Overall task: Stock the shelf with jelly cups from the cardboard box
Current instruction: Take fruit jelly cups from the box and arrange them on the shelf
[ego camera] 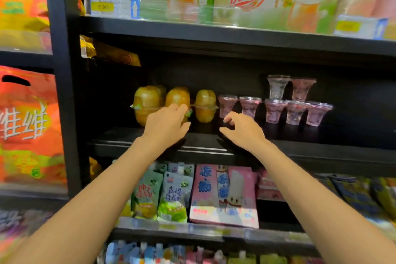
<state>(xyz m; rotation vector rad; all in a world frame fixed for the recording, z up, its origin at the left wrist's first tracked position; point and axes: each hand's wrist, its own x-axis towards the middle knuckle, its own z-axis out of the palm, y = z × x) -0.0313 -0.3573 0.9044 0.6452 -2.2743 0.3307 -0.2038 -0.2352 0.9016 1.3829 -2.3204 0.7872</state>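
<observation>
The black shelf (300, 152) is the landmark: its front strip lies bare, so stock stands pushed deep. On it, left of centre, yellow jelly cups (147, 103) stand in a row; right of them, pink jelly cups (276, 111) are stacked two-high to save room. The left hand (165, 124) touches a yellow cup, whether gripping I cannot tell. The right hand (242, 128) hovers over the shelf, grip loosely spread, empty. No cardboard box shows.

Both bare forearms rise from the lower corners toward frame centre, the left hand (166, 125) back-up with fingers curled forward and thumb spread right, the right hand (243, 128) just beside it, apart, fingers loosely bent, thumb pointing left, holding nothing visible.
</observation>
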